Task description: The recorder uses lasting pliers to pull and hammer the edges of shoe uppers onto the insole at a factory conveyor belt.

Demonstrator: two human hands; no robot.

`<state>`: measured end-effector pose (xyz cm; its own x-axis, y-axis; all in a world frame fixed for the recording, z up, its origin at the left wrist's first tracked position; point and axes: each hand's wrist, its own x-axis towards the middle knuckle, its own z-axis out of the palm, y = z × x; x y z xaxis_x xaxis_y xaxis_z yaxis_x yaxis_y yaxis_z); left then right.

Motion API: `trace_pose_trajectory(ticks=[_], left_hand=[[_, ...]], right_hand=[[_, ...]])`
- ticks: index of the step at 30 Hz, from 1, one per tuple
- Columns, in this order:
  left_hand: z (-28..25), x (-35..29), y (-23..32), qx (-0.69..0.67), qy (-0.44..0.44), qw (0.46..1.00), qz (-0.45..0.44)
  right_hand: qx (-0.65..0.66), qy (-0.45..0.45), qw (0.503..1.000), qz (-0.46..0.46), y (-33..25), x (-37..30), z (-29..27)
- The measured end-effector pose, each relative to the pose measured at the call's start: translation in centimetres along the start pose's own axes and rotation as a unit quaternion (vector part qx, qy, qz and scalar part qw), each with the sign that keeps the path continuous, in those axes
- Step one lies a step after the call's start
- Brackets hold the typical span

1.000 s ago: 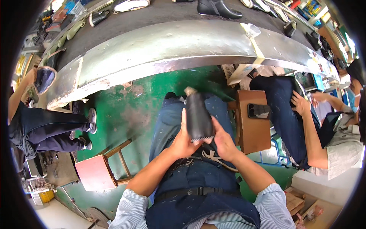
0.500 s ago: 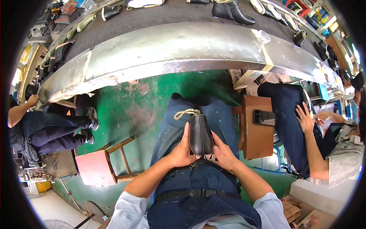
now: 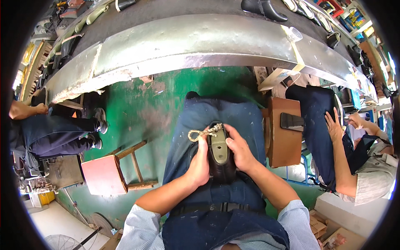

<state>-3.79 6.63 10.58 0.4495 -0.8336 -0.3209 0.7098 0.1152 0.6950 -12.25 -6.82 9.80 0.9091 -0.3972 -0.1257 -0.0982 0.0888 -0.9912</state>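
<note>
On my lap lies a black leather shoe upper (image 3: 223, 171) pulled over an olive-green shoe last (image 3: 220, 151). The last's flat top, with its holes, faces up. A knotted pale rope loop (image 3: 196, 134) comes out at the far end and hangs to the left. My left hand (image 3: 200, 163) is closed along the left side of the upper, its thumb by the rope. My right hand (image 3: 241, 150) grips the right side, thumb near the last's top edge. The palm-side fingers of both hands are hidden under the upper.
Ahead is a metal-edged workbench (image 3: 179, 43) with a black boot (image 3: 265, 9) and other shoes on it. A pink-topped stool (image 3: 104, 175) stands left. On my right are a brown stool (image 3: 284, 143) bearing a phone (image 3: 292, 122) and a seated co-worker (image 3: 337, 137); another person (image 3: 62, 133) is at left.
The upper on its last has been turned, so the last's green top now shows instead of the smooth black leather. Both hands have shifted farther from me along it.
</note>
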Motion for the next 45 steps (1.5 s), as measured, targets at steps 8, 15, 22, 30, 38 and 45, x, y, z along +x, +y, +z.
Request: trace_pose_trajectory(ticks=[8, 15, 22, 30, 38, 45], left_hand=[[-1.1, 6.8, -4.0, -0.009, 0.172, 0.985, -0.014], [-3.1, 5.2, -1.7, 0.077, 0.009, 0.986, -0.144], [-1.8, -0.8, 0.2, 0.335, -0.120, 0.915, 0.189], [-1.3, -0.9, 1.1, 0.425, -0.156, 0.849, 0.273], [-1.6, -0.2, 4.2, 0.312, -0.131, 0.912, 0.231], [-3.3, 9.5, 18.8, 0.030, -0.101, 0.978, 0.180]], right_hand=[[-0.014, 0.102, 0.995, -0.002, 7.6, 2.6, -0.1], [-0.106, 0.070, 0.990, -0.066, 4.8, -0.4, 0.6], [0.057, 0.157, 0.985, -0.037, 1.4, -1.8, -0.8], [0.104, 0.121, 0.985, 0.066, -0.6, 1.8, -0.6], [-0.079, 0.065, 0.994, 0.033, -2.6, 3.5, -3.2], [-0.098, 0.019, 0.993, -0.068, -8.1, 6.6, -8.1]])
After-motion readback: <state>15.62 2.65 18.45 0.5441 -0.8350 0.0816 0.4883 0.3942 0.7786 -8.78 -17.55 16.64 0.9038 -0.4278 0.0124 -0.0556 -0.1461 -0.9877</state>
